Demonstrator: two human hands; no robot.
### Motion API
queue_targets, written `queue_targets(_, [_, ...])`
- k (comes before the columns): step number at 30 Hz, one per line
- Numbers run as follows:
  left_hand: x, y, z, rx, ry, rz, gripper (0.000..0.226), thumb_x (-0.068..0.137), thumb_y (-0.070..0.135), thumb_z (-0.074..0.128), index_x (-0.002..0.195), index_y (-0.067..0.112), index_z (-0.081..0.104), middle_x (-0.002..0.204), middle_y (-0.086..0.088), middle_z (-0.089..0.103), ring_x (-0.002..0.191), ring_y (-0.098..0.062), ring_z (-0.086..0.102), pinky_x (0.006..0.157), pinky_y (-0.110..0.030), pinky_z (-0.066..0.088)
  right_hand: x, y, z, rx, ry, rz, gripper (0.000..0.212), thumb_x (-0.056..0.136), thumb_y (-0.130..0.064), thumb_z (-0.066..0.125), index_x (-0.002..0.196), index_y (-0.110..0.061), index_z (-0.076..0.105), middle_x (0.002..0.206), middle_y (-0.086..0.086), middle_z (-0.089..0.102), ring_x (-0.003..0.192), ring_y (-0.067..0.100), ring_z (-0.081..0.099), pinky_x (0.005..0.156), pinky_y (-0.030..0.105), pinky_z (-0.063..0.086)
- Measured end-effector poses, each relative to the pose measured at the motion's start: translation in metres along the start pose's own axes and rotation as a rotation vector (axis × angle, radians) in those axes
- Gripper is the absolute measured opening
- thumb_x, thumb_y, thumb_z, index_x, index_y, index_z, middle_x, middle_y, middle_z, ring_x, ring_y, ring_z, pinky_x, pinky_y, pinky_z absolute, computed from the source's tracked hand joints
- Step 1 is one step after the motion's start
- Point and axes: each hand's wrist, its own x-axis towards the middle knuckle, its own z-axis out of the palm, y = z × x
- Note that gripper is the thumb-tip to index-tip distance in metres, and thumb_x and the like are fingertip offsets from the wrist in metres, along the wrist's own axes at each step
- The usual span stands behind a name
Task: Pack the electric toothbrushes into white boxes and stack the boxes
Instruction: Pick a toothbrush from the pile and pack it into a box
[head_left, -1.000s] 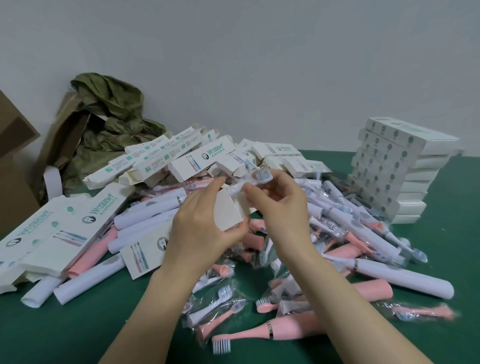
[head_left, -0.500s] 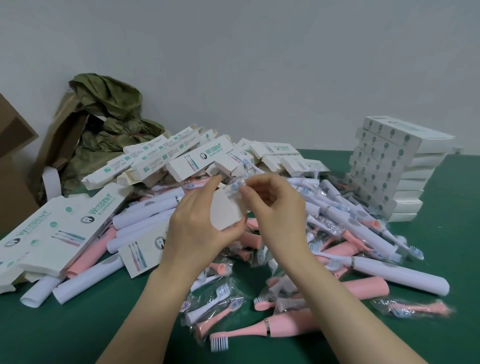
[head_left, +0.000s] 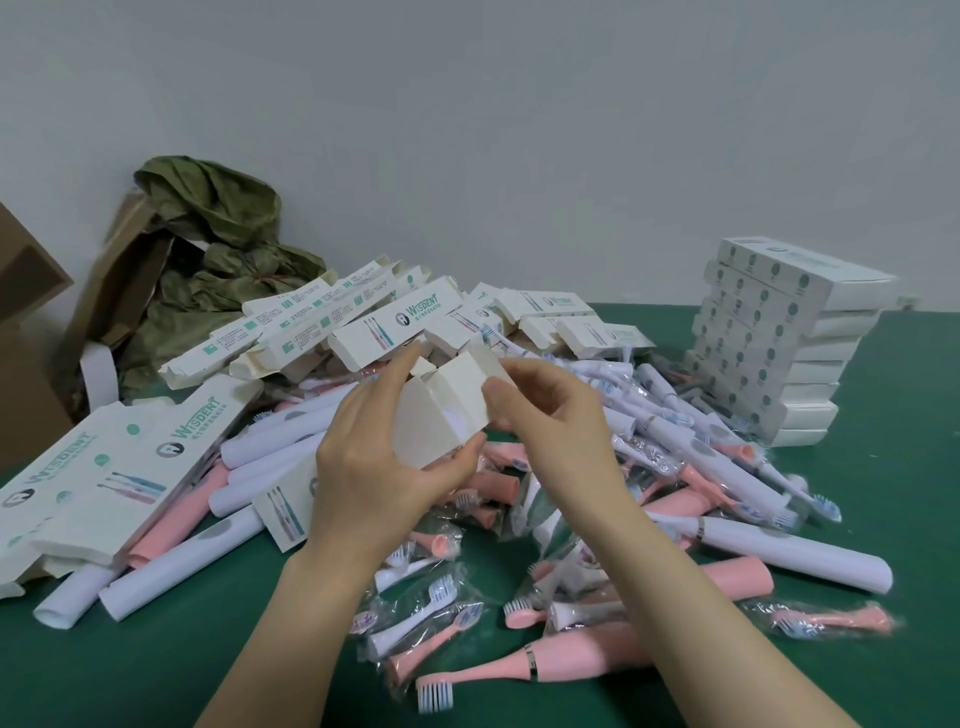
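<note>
**Green table, one box end-on in both hands**

Green table cover (head_left: 156, 675) against a grey wall (head_left: 519, 130); I have the head view only.

- Left hand (head_left: 374, 467): fingers curled round the near end of a white box (head_left: 441, 415); forefinger along its top edge, thumb tucked under its lower corner; firm hold.
- Right hand (head_left: 550, 421): fingers bent, thumb tip pressed on the box's right-hand end flap; I read it as a pinch on that flap, though the fingertips behind are hidden.
- Box raised off the table, open end tilted toward me; contents I cannot tell.
- Under and around the hands: heap of toothbrushes (head_left: 779, 551), pink and white handles mixed; bagged brush heads (head_left: 431, 613) nearest me.
- Left: flat unfolded cartons (head_left: 104, 467) lying over some handles.
- Behind the heap: loose open boxes (head_left: 363, 322), printed sides up.
- Far right: stack of closed boxes (head_left: 779, 338), leaning slightly, well apart from the hands.
- Back left: olive cloth (head_left: 218, 249) bunched against brown cardboard (head_left: 26, 338).
</note>
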Motion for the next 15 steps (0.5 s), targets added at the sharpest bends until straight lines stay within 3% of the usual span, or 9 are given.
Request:
queue_targets(2, [-0.002, -0.004, -0.005, -0.077, -0.088, -0.055, 0.085, 0.063, 0.062, 0.068, 0.137, 0.034, 0.038, 0.120, 0.030, 0.049, 0.107, 0.004, 0.049, 0.092, -0.005, 0.034, -0.003, -0.002, 0.001, 0.035, -0.023, -0.049, 0.024, 0.089, -0.004, 0.056, 0.091, -0.022, 0.071, 0.084, 0.001, 0.073, 0.076, 0.016, 0.068, 0.068, 0.030, 0.057])
queue_targets(5, [-0.001, -0.010, -0.013, -0.180, -0.244, -0.202, 0.110, 0.043, 0.074, 0.071, 0.136, 0.064, 0.014, 0.116, 0.045, 0.042, 0.110, 0.019, 0.040, 0.085, -0.014, 0.037, -0.007, -0.006, 0.002, 0.069, -0.015, -0.126, 0.030, 0.087, -0.001, 0.053, 0.089, -0.024, 0.071, 0.080, -0.001, 0.074, 0.074, 0.019, 0.070, 0.071, 0.040, 0.058])
queue_targets(7, [0.000, -0.011, -0.012, -0.110, -0.269, -0.121, 0.099, 0.051, 0.061, 0.070, 0.137, 0.057, 0.020, 0.117, 0.048, 0.036, 0.107, 0.025, 0.034, 0.084, -0.011, 0.032, -0.006, -0.006, 0.001, 0.099, -0.008, -0.109, 0.031, 0.087, 0.000, 0.053, 0.089, -0.024, 0.072, 0.079, 0.000, 0.074, 0.073, 0.020, 0.070, 0.074, 0.045, 0.058])
queue_targets(9, [0.002, -0.008, -0.008, -0.054, -0.237, 0.011, 0.078, 0.063, 0.048, 0.064, 0.134, 0.039, 0.035, 0.117, 0.036, 0.039, 0.103, 0.017, 0.035, 0.083, -0.006, 0.033, -0.005, -0.004, 0.002, 0.118, 0.011, -0.085, 0.030, 0.086, 0.003, 0.054, 0.088, -0.021, 0.072, 0.077, 0.005, 0.074, 0.070, 0.020, 0.067, 0.072, 0.044, 0.057])
queue_targets(13, [0.009, 0.004, 0.000, -0.075, -0.135, 0.062, 0.046, 0.075, 0.042, 0.061, 0.114, 0.022, 0.049, 0.104, 0.013, 0.049, 0.093, 0.002, 0.043, 0.080, -0.004, 0.033, -0.003, -0.006, -0.001, 0.265, 0.023, -0.024, 0.024, 0.087, 0.005, 0.055, 0.088, -0.012, 0.072, 0.070, 0.007, 0.069, 0.063, 0.014, 0.061, 0.058, 0.025, 0.052])
queue_targets(15, [0.012, 0.011, 0.006, -0.062, -0.127, 0.024, 0.039, 0.076, 0.040, 0.056, 0.106, 0.016, 0.053, 0.097, 0.012, 0.049, 0.087, -0.003, 0.045, 0.073, -0.013, 0.036, -0.003, -0.007, -0.003, 0.337, 0.030, -0.002, 0.021, 0.088, 0.003, 0.057, 0.090, -0.012, 0.072, 0.074, 0.008, 0.067, 0.064, 0.013, 0.059, 0.056, 0.021, 0.049])
